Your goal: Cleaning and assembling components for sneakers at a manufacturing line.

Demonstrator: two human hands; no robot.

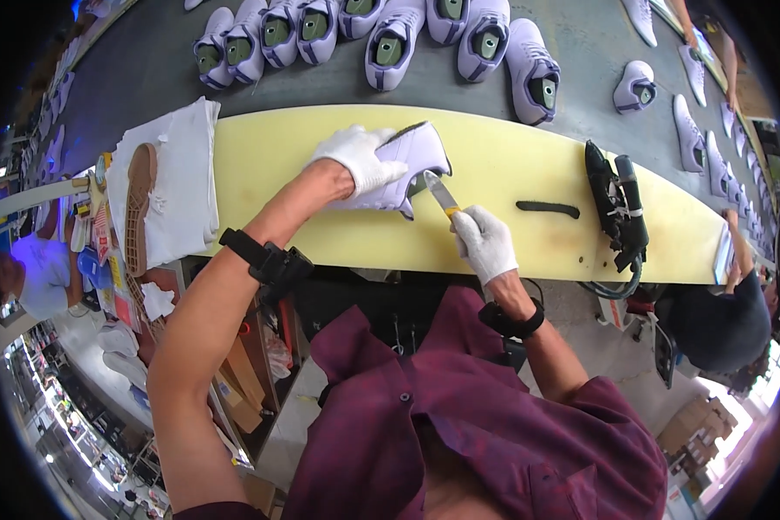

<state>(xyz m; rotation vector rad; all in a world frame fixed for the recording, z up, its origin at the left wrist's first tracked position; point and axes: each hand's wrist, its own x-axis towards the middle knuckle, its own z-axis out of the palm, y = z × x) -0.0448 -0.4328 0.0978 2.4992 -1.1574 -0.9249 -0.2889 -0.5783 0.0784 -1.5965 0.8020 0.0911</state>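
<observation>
On the pale yellow worktable [277, 234] lies a lavender shoe [420, 154] tipped on its side, with a dark green form inside its opening. My left hand [360, 160], in a white glove, is closed over the shoe and holds it. In my gloved right hand [484, 243] is a knife [442, 192] with a pale blade and a yellow part at the handle. The blade's tip is at the shoe's opening; whether it touches, I cannot tell. My right fingers wrap round the handle and hide most of it.
A dark curved strip [548, 209] lies right of my hand. Farther right is a black corded tool [617, 208]. White sheets with a brown sole [141, 195] cover the left end. Several lavender shoes [533, 74] stand on the grey surface beyond. A co-worker [719, 316] is at far right.
</observation>
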